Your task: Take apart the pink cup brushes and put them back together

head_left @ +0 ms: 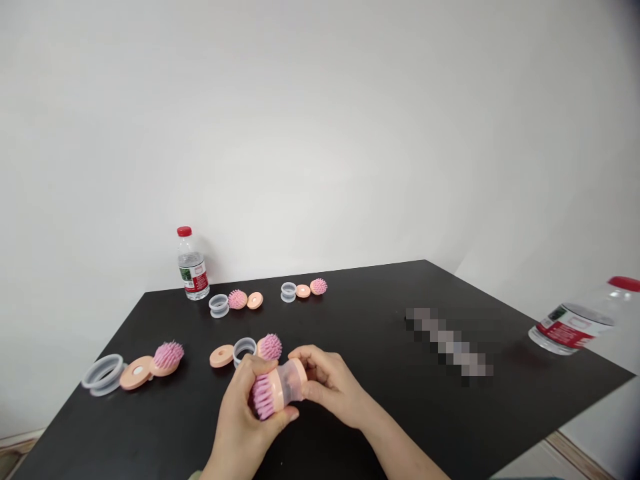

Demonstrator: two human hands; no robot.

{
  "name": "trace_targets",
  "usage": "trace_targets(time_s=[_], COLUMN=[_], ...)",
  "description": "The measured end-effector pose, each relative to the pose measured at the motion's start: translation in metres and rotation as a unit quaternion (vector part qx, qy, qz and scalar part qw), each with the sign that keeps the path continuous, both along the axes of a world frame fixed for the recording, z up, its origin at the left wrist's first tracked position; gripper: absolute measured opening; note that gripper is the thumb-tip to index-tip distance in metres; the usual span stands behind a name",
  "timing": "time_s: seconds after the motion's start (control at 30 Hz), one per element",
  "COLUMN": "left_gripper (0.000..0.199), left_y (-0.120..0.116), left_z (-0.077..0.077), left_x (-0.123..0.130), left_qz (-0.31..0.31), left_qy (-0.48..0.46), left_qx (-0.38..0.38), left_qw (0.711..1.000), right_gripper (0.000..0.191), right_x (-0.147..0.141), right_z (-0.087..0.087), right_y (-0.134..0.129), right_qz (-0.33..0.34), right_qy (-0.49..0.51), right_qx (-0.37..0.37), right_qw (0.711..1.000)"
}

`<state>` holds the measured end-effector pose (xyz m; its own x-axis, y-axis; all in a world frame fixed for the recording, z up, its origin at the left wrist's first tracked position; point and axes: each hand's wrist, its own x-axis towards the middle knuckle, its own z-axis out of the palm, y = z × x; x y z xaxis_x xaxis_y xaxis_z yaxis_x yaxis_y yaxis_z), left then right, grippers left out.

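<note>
Near the front of the black table, both hands hold one brush (281,389) on its side. Its pink bristles face left, a clear middle section follows, and a peach cap is at the right end. My left hand (245,417) wraps round the bristle end, thumb below. Fingers and thumb of my right hand (333,387) grip the peach cap. Just behind my left hand lie a peach disc (221,356), a clear ring (245,347) and a pink bristle head (271,347), the latter two partly hidden.
More clear rings, peach discs and bristle heads lie at left (137,372), back left (237,300) and back middle (303,291) on the table (370,340). Bottles stand at back left (193,270) and right (575,323). A pixelated strip (450,343) lies right of centre.
</note>
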<state>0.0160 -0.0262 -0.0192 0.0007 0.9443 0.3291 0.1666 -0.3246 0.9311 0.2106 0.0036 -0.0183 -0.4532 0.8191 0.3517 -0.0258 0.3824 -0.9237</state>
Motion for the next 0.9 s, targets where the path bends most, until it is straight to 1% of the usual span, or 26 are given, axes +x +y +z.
trace_targets(time_s=[0.1, 0.17, 0.2, 0.23, 0.27, 0.33, 0.4, 0.47, 0.57, 0.63, 0.7, 0.8, 0.87, 0.9], left_gripper=[0.04, 0.039, 0.039, 0.039, 0.038, 0.039, 0.043, 0.047, 0.057, 0.064, 0.064, 0.06, 0.055, 0.053], left_y=[0.002, 0.003, 0.004, 0.004, 0.004, 0.003, 0.003, 0.004, 0.005, 0.005, 0.004, 0.001, -0.001, -0.002], left_z=[-0.006, -0.01, -0.012, -0.014, -0.015, -0.017, -0.018, -0.019, -0.021, -0.023, -0.026, -0.028, -0.028, -0.028], left_x=[-0.002, -0.001, 0.0, 0.0, 0.001, 0.003, 0.003, 0.004, 0.004, 0.004, 0.004, 0.005, 0.005, 0.005], left_qz=[0.009, 0.006, 0.0, -0.012, -0.022, -0.026, -0.016, 0.0, 0.008, -0.006, -0.028, -0.025, -0.01, -0.004], left_qy=[0.071, 0.107, 0.124, 0.142, 0.158, 0.177, 0.185, 0.189, 0.193, 0.175, 0.149, 0.15, 0.176, 0.188], left_qx=[0.035, 0.059, 0.071, 0.081, 0.087, 0.09, 0.095, 0.121, 0.159, 0.159, 0.148, 0.142, 0.147, 0.15], left_qw=[0.997, 0.992, 0.99, 0.987, 0.983, 0.98, 0.978, 0.974, 0.968, 0.972, 0.977, 0.978, 0.973, 0.971], right_gripper=[0.041, 0.04, 0.039, 0.039, 0.04, 0.046, 0.054, 0.056, 0.047, 0.04, 0.039, 0.042, 0.043, 0.043], right_x=[0.001, 0.004, 0.005, 0.006, 0.008, 0.009, 0.01, 0.011, 0.014, 0.019, 0.025, 0.034, 0.04, 0.043], right_z=[-0.001, 0.0, 0.001, 0.003, 0.004, 0.007, 0.007, 0.007, 0.009, 0.011, 0.011, 0.007, 0.001, -0.002], right_y=[0.003, 0.005, 0.006, 0.007, 0.008, 0.01, 0.011, 0.012, 0.011, 0.01, 0.012, 0.019, 0.028, 0.035], right_qz=[0.035, 0.04, 0.035, 0.029, 0.024, 0.021, 0.018, 0.014, 0.019, 0.013, -0.017, -0.097, -0.158, -0.188], right_qy=[0.039, 0.027, 0.002, -0.033, -0.072, -0.132, -0.153, -0.158, -0.164, -0.166, -0.156, -0.09, -0.051, -0.044], right_qx=[-0.09, -0.117, -0.113, -0.092, -0.054, 0.051, 0.142, 0.178, 0.187, 0.18, 0.144, 0.04, -0.021, -0.04], right_qw=[0.995, 0.992, 0.993, 0.995, 0.996, 0.99, 0.978, 0.971, 0.968, 0.97, 0.977, 0.99, 0.986, 0.98])
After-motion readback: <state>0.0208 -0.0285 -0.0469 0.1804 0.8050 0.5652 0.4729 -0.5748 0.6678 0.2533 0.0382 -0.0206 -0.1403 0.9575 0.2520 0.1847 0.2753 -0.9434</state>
